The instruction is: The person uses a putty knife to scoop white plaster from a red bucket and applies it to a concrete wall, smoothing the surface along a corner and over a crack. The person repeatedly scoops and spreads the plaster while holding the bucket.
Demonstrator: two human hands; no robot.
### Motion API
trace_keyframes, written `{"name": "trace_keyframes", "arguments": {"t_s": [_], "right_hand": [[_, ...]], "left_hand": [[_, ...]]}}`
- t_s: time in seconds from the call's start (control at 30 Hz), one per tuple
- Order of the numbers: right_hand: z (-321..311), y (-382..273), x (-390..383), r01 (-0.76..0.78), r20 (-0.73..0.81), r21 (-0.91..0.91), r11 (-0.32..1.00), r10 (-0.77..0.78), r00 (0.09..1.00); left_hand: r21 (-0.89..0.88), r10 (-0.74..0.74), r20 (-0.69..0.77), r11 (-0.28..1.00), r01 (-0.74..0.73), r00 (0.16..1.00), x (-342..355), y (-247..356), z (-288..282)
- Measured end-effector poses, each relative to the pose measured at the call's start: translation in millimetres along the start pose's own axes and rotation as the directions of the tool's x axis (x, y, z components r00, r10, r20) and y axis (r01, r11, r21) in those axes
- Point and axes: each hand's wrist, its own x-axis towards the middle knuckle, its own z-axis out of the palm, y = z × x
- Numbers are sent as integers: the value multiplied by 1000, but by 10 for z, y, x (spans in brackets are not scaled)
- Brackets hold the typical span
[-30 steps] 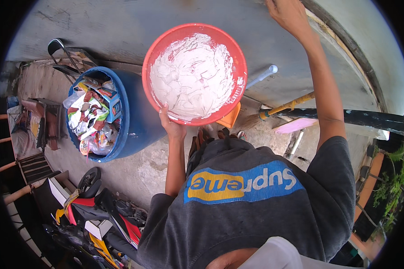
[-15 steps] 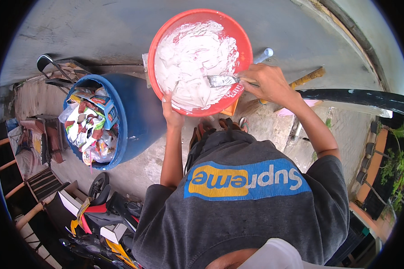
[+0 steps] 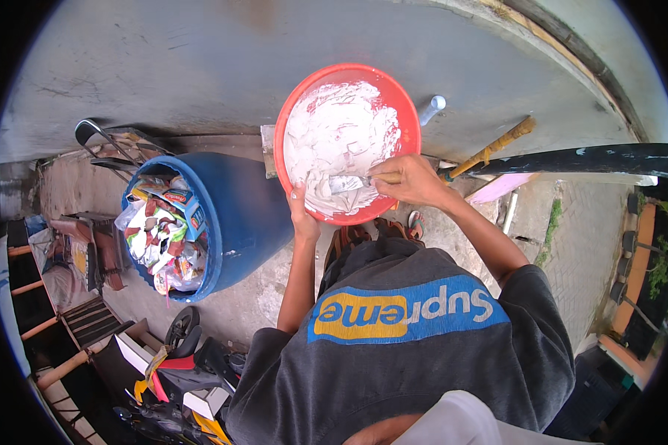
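Note:
A round red basin (image 3: 406, 111) holds a thick white paste (image 3: 338, 137), smeared up its inner wall. My left hand (image 3: 303, 215) grips the basin's near-left rim, thumb over the edge and fingers hidden below. In my right hand (image 3: 412, 180) is a putty knife (image 3: 346, 184), held by its handle at the right side of the basin. Its flat metal blade points left and lies in the paste, partly coated in white.
To the left stands a blue drum (image 3: 234, 222) packed with rubbish (image 3: 163, 237). A motorbike (image 3: 193, 378) is at lower left. Beyond the basin rises a grey wall (image 3: 200, 67) with a pale pipe (image 3: 432, 110). A broom handle (image 3: 497, 141) and a dark pole (image 3: 586, 158) are on the right.
The basin sits lower and slightly further right in view, along with both hands. The putty knife blade has moved toward the near side of the basin, deeper into the paste.

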Motion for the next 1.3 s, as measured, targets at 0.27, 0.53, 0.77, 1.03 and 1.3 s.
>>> {"name": "trace_keyframes", "arguments": {"t_s": [0.27, 0.53, 0.77, 1.03, 1.3], "right_hand": [[-578, -113, -29, 99, -88, 394, 914, -70, 994], [-1455, -701, -26, 253, -659, 24, 967, -175, 732], [-1449, -820, 196, 28, -771, -491, 871, -450, 451], [-1199, -1117, 365, 42, -828, -330, 943, -311, 466], [-720, -860, -11, 57, -466, -71, 996, -84, 881]], "left_hand": [[-261, -109, -152, 963, 67, 982, 64, 98, 177], [-343, -102, -116, 938, 56, 988, 218, -7, 260], [-359, -149, -85, 927, 109, 985, 282, -7, 217], [-387, -192, 12, 904, 182, 981, 379, -42, -1], [-324, -154, -36, 936, 135, 987, 493, 345, 130]]}}
